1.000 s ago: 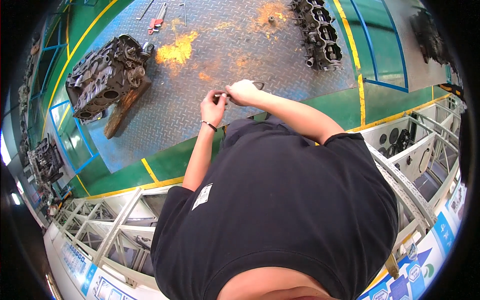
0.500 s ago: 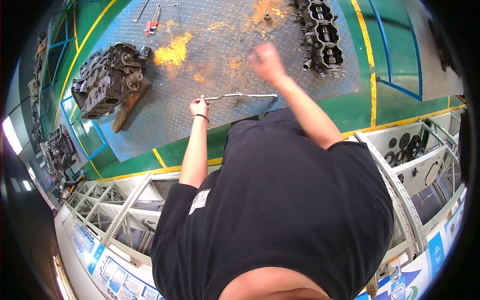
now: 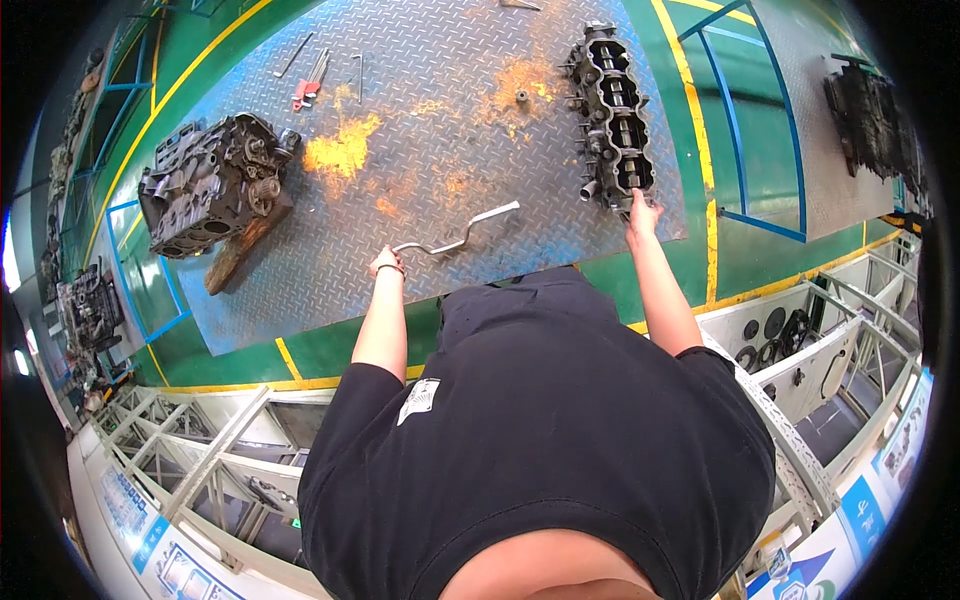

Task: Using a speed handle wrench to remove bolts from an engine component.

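Observation:
My left hand [image 3: 384, 261] is closed around one end of a crank-shaped speed wrench [image 3: 492, 213], a long bent silver bar. Its free end points right and away from me, over the tread-plate tabletop [image 3: 320, 255]. At the right, my right hand [image 3: 643, 212] grips the near end of a dark cylinder head [image 3: 627, 132], which lies lengthwise away from me with a row of open bays on top. The fingertips of that hand are partly hidden against the metal.
An engine block [image 3: 205, 190] rests on a wooden block [image 3: 232, 258] at the left. Farther back lie a red-held hex key set [image 3: 305, 95], an L-shaped key [image 3: 359, 75] and a thin rod [image 3: 293, 55]. A small round metal part [image 3: 522, 96] sits mid-table near rusty stains.
My right hand, blurred over the middle of the table before, has moved right onto the cylinder head's near end. The speed wrench's free end has swung away from me. The view has shifted.

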